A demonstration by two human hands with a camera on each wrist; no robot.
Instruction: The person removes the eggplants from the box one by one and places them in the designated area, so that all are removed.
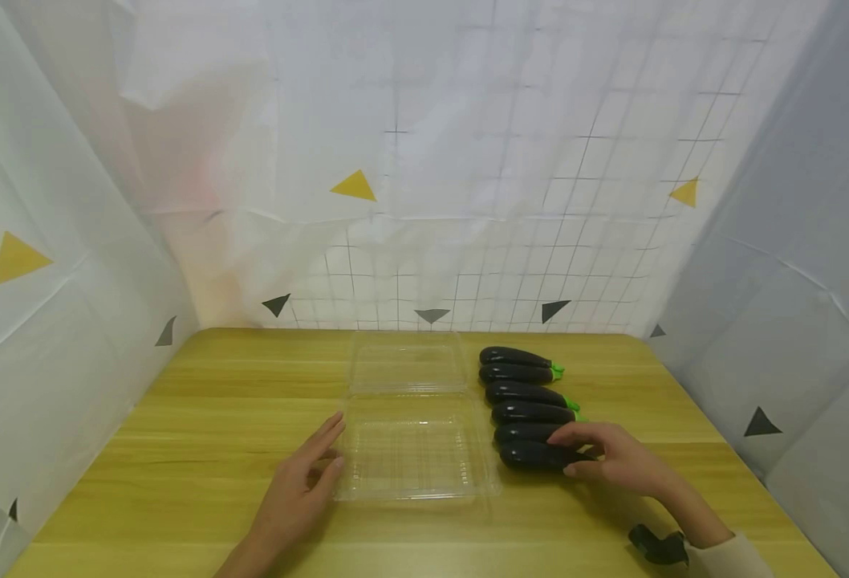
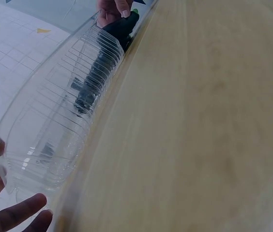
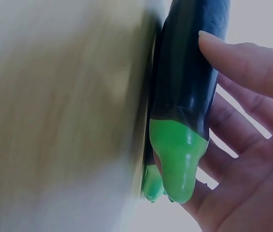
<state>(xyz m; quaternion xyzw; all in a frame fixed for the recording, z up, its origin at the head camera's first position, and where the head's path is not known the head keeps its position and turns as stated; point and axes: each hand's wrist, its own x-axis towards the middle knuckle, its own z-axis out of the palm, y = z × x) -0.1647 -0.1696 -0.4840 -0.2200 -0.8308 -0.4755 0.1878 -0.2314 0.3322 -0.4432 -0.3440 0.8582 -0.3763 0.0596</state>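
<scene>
My right hand point(image 1: 623, 463) pinches the nearest toy eggplant point(image 1: 538, 455) between thumb and fingers, close to its stem end. Its dark glossy body and bright green cap point(image 3: 177, 145) show large in the right wrist view, the thumb lying across the body. Several more eggplants point(image 1: 529, 392) lie behind it in a column, green stems to the right. A clear plastic clamshell box point(image 1: 415, 494) lies opened flat, its lid point(image 1: 410, 335) towards the back wall. At the box's left rim is my left hand point(image 1: 296, 487), fingers loosely extended and fingertips right at the edge.
The wooden table point(image 1: 237, 385) is enclosed by white sheeting point(image 1: 432, 265) at the back and both sides, marked with yellow and dark triangles. A black strap-like piece point(image 1: 657, 546) sits at my right wrist, beside a pale sleeve point(image 1: 728, 558).
</scene>
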